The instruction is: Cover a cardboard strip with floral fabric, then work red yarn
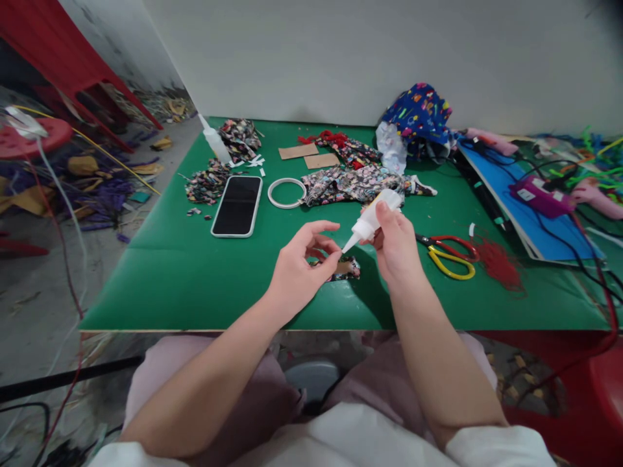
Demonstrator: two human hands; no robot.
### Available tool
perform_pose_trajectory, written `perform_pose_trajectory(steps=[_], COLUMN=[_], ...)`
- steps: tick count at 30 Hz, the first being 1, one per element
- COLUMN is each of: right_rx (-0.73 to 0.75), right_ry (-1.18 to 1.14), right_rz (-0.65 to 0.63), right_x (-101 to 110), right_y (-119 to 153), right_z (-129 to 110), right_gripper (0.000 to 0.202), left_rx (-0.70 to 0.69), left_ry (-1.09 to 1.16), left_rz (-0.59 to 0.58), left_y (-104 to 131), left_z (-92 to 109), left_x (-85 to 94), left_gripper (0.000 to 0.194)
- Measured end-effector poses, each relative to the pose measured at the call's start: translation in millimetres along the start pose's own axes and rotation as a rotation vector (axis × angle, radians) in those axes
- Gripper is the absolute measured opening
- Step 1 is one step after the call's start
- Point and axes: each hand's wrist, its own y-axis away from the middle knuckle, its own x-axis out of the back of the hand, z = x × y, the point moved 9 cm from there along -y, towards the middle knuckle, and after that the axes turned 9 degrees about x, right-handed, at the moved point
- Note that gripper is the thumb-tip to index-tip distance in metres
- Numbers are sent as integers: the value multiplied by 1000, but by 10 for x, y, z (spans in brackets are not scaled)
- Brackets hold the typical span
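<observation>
My right hand is wrapped around a white squeeze bottle, tilted with its narrow nozzle pointing down and left. The nozzle tip meets the fingertips of my left hand, whose thumb and a finger are pinched together while the index finger stretches out above. What the pinch holds, if anything, is hidden. Just below the tip a small floral fabric piece with a brown strip on it lies on the green table, partly covered by my left hand.
A phone, a white ring, brown card pieces and bunched floral fabric lie beyond my hands. Scissors and red thread are at right, near a blue folder. Another nozzle bottle stands back left.
</observation>
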Motion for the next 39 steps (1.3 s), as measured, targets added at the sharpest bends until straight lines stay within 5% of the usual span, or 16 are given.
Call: perform_pose_trajectory(steps=[11,39], right_rx=[-3,38], right_ry=[-74,-78], right_rz=[95,91], right_x=[61,23], right_y=[-15,14], right_z=[32,22], right_gripper=[38,37], left_rx=[-45,2], left_ry=[-7,125], left_rz=[27,44], left_y=[21,-65], left_z=[46,-54], left_x=[-13,-8], left_gripper=[29,44])
